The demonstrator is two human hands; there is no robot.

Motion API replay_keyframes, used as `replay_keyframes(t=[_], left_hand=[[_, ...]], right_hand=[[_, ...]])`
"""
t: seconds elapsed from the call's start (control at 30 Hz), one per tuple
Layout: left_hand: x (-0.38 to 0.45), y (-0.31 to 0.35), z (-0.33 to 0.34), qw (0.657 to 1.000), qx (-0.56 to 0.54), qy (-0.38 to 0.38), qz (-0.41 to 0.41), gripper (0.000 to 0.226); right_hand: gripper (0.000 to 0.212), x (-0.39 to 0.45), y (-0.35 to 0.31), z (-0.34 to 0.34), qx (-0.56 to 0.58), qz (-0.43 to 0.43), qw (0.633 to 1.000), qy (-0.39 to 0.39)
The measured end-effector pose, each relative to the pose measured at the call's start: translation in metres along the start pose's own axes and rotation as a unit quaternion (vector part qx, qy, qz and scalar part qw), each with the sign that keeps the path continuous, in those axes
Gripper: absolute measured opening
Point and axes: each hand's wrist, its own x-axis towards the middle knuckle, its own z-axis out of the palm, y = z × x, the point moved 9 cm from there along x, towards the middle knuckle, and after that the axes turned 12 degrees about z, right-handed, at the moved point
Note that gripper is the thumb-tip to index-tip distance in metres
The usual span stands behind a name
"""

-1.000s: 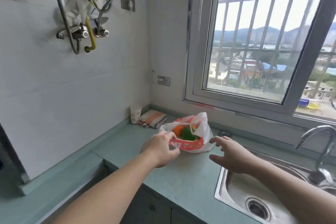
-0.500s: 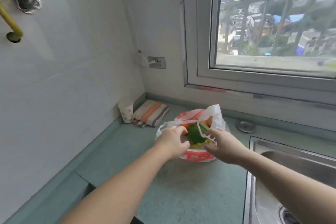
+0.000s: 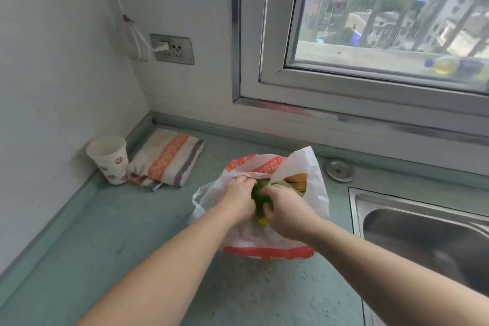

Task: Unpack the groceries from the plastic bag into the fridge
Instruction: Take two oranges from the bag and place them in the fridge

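Observation:
A white plastic bag [image 3: 312,182] with red print stands open on the green counter [image 3: 127,241]. A green vegetable [image 3: 260,197] shows in its mouth, with something orange-brown [image 3: 297,180] behind it and a bit of yellow below. My left hand [image 3: 239,200] pinches the bag's left rim and touches the green vegetable. My right hand [image 3: 288,213] has its fingers curled round the green vegetable from the right. The fridge is out of view.
A paper cup [image 3: 109,159] and a folded striped cloth [image 3: 168,159] sit in the back left corner. A steel sink [image 3: 423,241] lies to the right, a round metal cap [image 3: 339,171] behind the bag. A socket [image 3: 173,49] and a window [image 3: 383,21] are on the back wall.
Both hands moved forward into the bag's mouth; the right hand went from open beside the bag to gripping the green vegetable. The view tilted down and closer to the counter.

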Motion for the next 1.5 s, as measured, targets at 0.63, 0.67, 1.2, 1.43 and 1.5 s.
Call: replay_keyframes(t=[0.63, 0.67, 1.2, 1.43, 1.5], left_hand=[[0.039, -0.05, 0.018, 0.992, 0.069, -0.108, -0.008, 0.098], [0.038, -0.049, 0.02, 0.994, 0.046, -0.097, -0.008, 0.099], [0.049, -0.044, 0.03, 0.998, -0.019, -0.064, 0.002, 0.083], [0.057, -0.047, 0.034, 0.998, -0.003, -0.06, -0.018, 0.094], [0.058, -0.049, 0.034, 0.998, -0.009, -0.054, -0.026, 0.101]], right_hand=[[0.05, 0.075, 0.031, 0.035, -0.081, 0.157, 0.984, 0.013], [0.057, 0.078, 0.032, 0.031, -0.072, 0.163, 0.983, 0.035], [0.078, 0.167, 0.025, 0.029, -0.103, 0.126, 0.986, 0.019], [0.014, 0.178, 0.044, 0.047, -0.027, 0.149, 0.987, -0.051], [0.018, 0.167, 0.048, 0.041, 0.055, 0.156, 0.984, -0.063]])
